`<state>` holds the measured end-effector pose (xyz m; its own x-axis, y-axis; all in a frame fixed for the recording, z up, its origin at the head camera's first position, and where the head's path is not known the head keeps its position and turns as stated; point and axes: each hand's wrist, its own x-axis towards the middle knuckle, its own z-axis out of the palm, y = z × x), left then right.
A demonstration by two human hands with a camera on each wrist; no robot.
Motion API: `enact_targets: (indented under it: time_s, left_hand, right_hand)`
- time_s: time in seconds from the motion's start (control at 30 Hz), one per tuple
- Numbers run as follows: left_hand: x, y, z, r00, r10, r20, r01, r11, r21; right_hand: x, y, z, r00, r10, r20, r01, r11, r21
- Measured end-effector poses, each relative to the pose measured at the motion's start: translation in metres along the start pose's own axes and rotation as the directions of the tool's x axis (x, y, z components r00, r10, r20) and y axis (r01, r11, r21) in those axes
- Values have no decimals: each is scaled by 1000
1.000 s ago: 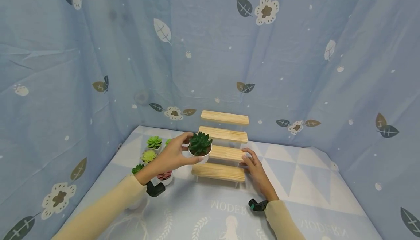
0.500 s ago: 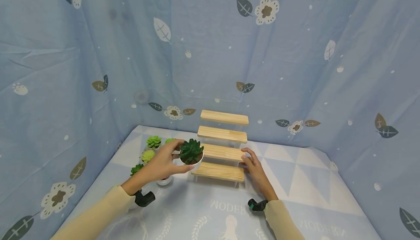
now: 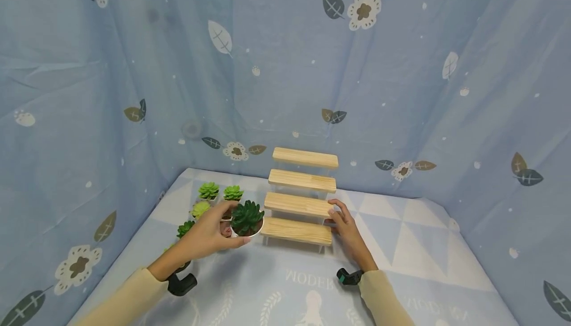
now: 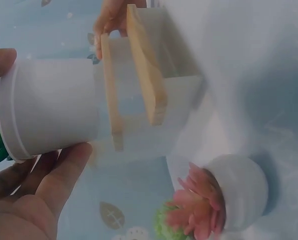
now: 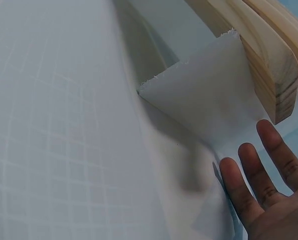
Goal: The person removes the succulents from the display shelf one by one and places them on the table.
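My left hand (image 3: pixel 202 237) grips a dark green succulent (image 3: pixel 247 217) in a white pot (image 4: pixel 56 105), thumb and fingers on opposite sides of it. It is held in the air, just left of a stepped wooden shelf (image 3: pixel 296 232) with pale boards on whitish supports. At the shelf's right end, my right hand (image 3: pixel 350 232) rests by the second board from the bottom, its fingertips at the board's edge. The right wrist view shows three of its fingers (image 5: pixel 251 172) extended beside the support. Part of the pink succulent (image 4: pixel 198 205) is hidden behind the left hand in the head view.
Several potted succulents, among them a yellow-green one (image 3: pixel 200 209) and a bright green one (image 3: pixel 233 193), stand left of the shelf. A patterned cloth (image 3: pixel 392 246) covers the table. Blue printed curtains (image 3: pixel 285 68) hang behind and at both sides.
My left hand has carried the potted dark green succulent left and toward me, away from the front of the shelf boards. The right hand has stayed at the shelf's right end.
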<state>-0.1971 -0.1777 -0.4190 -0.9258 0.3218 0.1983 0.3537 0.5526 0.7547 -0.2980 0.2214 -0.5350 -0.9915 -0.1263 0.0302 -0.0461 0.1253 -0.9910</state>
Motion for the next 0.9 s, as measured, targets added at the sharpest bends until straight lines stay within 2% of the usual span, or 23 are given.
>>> enact_targets:
  time_s: [0.2, 0.37, 0.53, 0.9]
  left_hand:
    - [-13, -8, -2, 1000, 1, -21, -1, 1000, 3]
    - [-25, -12, -2, 999, -35, -19, 36, 999, 37]
    - [-30, -15, -1, 999, -53, -11, 54, 996, 67]
    - [-38, -20, 3, 1000, -13, 5, 12, 992, 128]
  right_hand:
    - [-2, 0, 1, 1000, -2, -6, 2, 1000, 15]
    - [-4, 1, 2, 1000, -3, 12, 3, 1000, 19]
    - [-4, -1, 4, 1000, -7, -5, 7, 1000, 11]
    - [-2, -1, 1, 1000, -2, -3, 2, 1000, 17]
